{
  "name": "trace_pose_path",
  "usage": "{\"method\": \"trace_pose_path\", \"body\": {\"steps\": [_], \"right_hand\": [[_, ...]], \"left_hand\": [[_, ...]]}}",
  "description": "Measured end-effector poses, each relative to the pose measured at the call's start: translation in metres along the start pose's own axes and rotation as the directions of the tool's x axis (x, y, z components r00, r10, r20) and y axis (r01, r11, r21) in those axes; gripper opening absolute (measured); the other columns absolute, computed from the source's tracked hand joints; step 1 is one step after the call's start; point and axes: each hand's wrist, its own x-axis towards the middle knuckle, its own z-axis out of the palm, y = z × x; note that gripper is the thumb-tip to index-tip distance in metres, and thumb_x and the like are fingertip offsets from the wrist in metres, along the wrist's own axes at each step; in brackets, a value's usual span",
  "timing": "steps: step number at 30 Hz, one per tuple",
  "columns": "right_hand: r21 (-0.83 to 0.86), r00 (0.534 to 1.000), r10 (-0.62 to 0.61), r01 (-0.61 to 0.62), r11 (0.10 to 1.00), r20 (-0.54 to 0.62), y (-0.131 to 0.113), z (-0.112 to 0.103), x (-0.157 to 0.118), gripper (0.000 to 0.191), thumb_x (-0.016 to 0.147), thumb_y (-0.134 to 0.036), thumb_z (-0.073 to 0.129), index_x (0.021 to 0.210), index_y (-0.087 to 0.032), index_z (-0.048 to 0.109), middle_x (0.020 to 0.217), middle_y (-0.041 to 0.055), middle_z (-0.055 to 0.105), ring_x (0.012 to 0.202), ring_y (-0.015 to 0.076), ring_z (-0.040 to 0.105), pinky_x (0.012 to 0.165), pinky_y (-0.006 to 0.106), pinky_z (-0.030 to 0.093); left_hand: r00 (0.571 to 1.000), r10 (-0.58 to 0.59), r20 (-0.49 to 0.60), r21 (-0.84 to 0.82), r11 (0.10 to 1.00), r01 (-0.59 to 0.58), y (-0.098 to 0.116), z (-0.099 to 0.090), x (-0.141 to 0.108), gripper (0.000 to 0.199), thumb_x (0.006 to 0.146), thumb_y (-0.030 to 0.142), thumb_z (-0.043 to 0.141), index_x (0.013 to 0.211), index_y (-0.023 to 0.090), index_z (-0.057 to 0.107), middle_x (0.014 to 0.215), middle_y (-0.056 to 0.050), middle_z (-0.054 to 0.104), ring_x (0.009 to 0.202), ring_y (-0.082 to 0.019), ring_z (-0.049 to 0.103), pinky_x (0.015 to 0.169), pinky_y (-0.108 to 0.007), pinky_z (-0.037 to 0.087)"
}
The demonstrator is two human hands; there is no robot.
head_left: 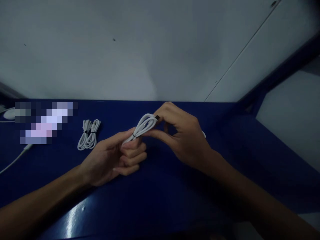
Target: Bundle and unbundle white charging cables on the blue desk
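Note:
A white cable, wound into a narrow bundle, is held above the blue table with a thin black tie around its middle. My left hand grips the tied part between thumb and forefinger, its other fingers curled. At the looped end, my right hand has its thumb and forefinger closed around the cable; the fingertips are partly hidden behind it. A small dark piece shows beside the right fingers, too small to identify.
Two more tied white cable bundles lie on the blue table, left of my hands. Farther left is a pixelated bright object with a white cord. A grey panel rises behind the table. Something white peeks out behind my right wrist.

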Motion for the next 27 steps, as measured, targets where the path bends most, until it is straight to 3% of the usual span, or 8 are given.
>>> {"method": "trace_pose_path", "body": {"steps": [3,6,11,19,27], "right_hand": [[0.099,0.999,0.046,-0.044,0.994,-0.018,-0.001,0.006,-0.003,0.009,0.103,-0.027,0.079,0.097,-0.024,0.072,0.123,0.0077,0.072,0.107,0.0234,0.068,0.086,0.039,0.059],[0.3,0.986,0.158,-0.167,0.939,0.054,-0.005,0.011,-0.005,0.009,0.105,-0.031,0.076,0.098,-0.027,0.071,0.113,0.0045,0.074,0.104,0.0236,0.071,0.088,0.041,0.062],[0.526,0.947,0.299,-0.314,0.791,0.116,-0.013,0.022,-0.006,0.012,0.102,-0.034,0.079,0.099,-0.027,0.069,0.104,0.0031,0.07,0.094,0.0218,0.07,0.074,0.036,0.063],[0.704,0.917,0.319,-0.39,0.593,0.24,-0.015,0.023,-0.005,0.015,0.099,-0.036,0.083,0.102,-0.025,0.074,0.104,0.0028,0.073,0.09,0.0188,0.07,0.074,0.034,0.062],[0.804,0.917,0.238,-0.395,0.444,0.319,-0.008,0.028,-0.009,0.015,0.093,-0.032,0.089,0.095,-0.027,0.076,0.092,-0.0016,0.073,0.082,0.0153,0.069,0.076,0.031,0.061]], "left_hand": [[0.999,-0.045,0.002,-0.083,0.995,0.045,-0.001,0.002,-0.002,0.045,0.105,0.043,0.066,0.073,0.02,0.042,0.067,0.006,0.024,0.057,-0.011,0.02,0.044,-0.02,0.022],[0.997,-0.071,0.04,-0.139,0.987,0.076,-0.001,0.003,-0.004,0.047,0.103,0.041,0.068,0.072,0.021,0.04,0.065,0.006,0.024,0.055,-0.01,0.019,0.042,-0.02,0.021],[0.993,-0.091,0.078,-0.159,0.982,0.103,0.0,0.003,-0.007,0.052,0.103,0.042,0.068,0.07,0.022,0.034,0.063,0.006,0.024,0.053,-0.01,0.017,0.039,-0.02,0.016],[0.975,-0.142,0.171,-0.064,0.986,0.155,0.005,0.009,-0.013,0.058,0.102,0.05,0.068,0.068,0.022,0.031,0.06,0.004,0.023,0.049,-0.01,0.016,0.033,-0.02,0.011],[0.916,-0.267,0.3,0.015,0.961,0.275,0.006,0.009,-0.017,0.061,0.099,0.053,0.066,0.061,0.024,0.03,0.049,0.004,0.018,0.042,-0.011,0.013,0.026,-0.021,0.006]]}}
